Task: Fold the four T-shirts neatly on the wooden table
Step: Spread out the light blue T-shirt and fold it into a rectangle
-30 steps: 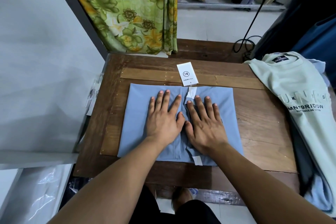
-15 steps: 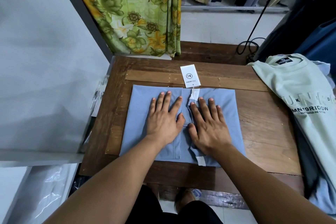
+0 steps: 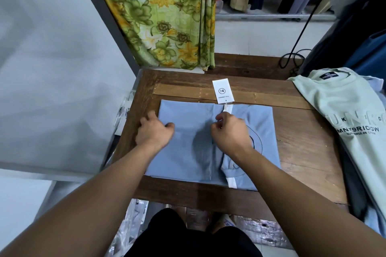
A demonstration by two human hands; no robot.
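Observation:
A light blue T-shirt (image 3: 188,152) lies folded into a rectangle in the middle of the wooden table (image 3: 302,152). Its white hang tag (image 3: 223,91) rests on the wood beyond its far edge. My left hand (image 3: 153,131) grips the shirt's left edge, fingers curled under the cloth and thumb on top. My right hand (image 3: 229,133) pinches the fabric at the centre fold, just below the tag string. A pale green printed T-shirt (image 3: 344,110) tops a pile at the table's right side.
Under the green shirt lie a dark garment (image 3: 355,194) and a pale blue one. A floral curtain (image 3: 167,16) hangs behind the table and a grey panel (image 3: 52,69) stands on the left. A black cable (image 3: 292,58) runs down at the back right.
Both hands have lifted from pressing flat on the shirt's middle. The left moved out to the left edge and the right curled at the centre fold; both now grip cloth.

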